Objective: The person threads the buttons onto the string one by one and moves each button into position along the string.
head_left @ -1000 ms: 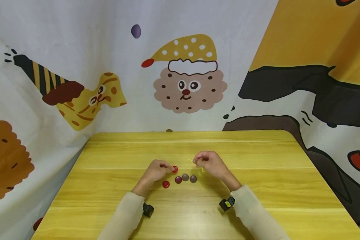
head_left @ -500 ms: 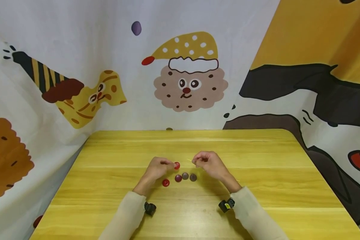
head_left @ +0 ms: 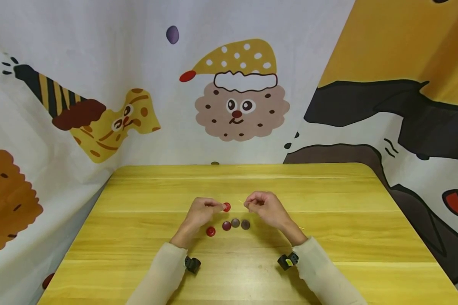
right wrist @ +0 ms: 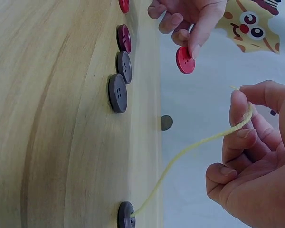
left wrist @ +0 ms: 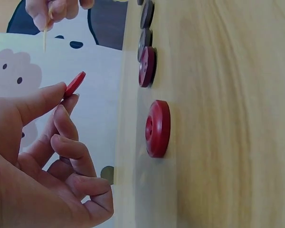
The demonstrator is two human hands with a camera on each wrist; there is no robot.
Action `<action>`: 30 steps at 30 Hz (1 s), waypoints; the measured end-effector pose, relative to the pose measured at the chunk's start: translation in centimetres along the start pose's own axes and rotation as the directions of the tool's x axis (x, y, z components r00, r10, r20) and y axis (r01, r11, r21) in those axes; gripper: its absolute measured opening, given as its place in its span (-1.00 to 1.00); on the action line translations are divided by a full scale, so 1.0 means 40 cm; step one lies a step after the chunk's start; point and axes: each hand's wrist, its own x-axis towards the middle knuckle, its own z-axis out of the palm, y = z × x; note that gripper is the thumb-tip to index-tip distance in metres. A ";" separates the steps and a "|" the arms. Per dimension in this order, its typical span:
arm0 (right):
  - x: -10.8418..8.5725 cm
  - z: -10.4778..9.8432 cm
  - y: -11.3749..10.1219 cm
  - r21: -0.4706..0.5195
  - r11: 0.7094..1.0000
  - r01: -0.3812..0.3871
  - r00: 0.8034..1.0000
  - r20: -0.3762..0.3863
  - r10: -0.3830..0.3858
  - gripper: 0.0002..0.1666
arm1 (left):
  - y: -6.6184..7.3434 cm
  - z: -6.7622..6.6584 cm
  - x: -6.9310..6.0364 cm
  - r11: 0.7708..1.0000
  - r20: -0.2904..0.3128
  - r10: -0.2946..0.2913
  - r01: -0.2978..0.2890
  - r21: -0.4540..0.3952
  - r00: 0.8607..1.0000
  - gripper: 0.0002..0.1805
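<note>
My left hand (head_left: 201,212) pinches a red button (right wrist: 185,60) between thumb and index finger, raised above the table. Facing it, my right hand (head_left: 266,206) pinches a yellow cord (right wrist: 180,153) near its tip, and a short end pokes out toward the red button. Cord end and button stand apart. In the right wrist view the cord runs down to a dark button (right wrist: 127,216) and meets its face. Below the hands lie another red button (head_left: 210,231), a maroon button (head_left: 227,226) and two grey-brown buttons (head_left: 235,223), all flat on the wood.
The wooden table (head_left: 236,275) carries the loose buttons near its middle. Behind it hangs a white cloth (head_left: 156,63) printed with cartoon food. Each wrist wears a small black camera (head_left: 192,265).
My left hand has shifted right and slightly away from me with the red button, closer to the cord end. The right hand stays almost in place, and the cord now trails beyond the right wrist.
</note>
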 end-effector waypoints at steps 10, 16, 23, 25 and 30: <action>-0.005 0.000 -0.019 0.010 1.000 0.003 1.000 0.000 -0.003 -0.91 | 0.014 0.005 -0.003 0.998 -0.005 0.008 -0.008 -0.055 1.000 -0.80; -0.010 0.003 -0.021 0.001 1.000 0.003 1.000 -0.004 -0.003 -0.92 | 0.016 0.009 -0.009 0.995 0.012 0.023 -0.022 -0.093 1.000 -0.85; -0.010 0.011 -0.018 -0.036 0.999 0.015 0.999 -0.035 -0.016 -0.92 | 0.022 0.014 -0.014 0.996 0.008 0.022 -0.021 -0.089 1.000 -0.84; -0.009 0.013 -0.016 -0.038 0.999 0.013 0.999 -0.039 -0.015 -0.92 | 0.025 0.016 -0.016 0.996 0.005 0.019 -0.018 -0.088 1.000 -0.85; -0.011 0.016 -0.014 -0.050 0.999 0.010 0.999 -0.031 -0.012 -0.93 | 0.029 0.024 -0.016 0.997 -0.009 0.030 -0.031 -0.069 1.000 -0.83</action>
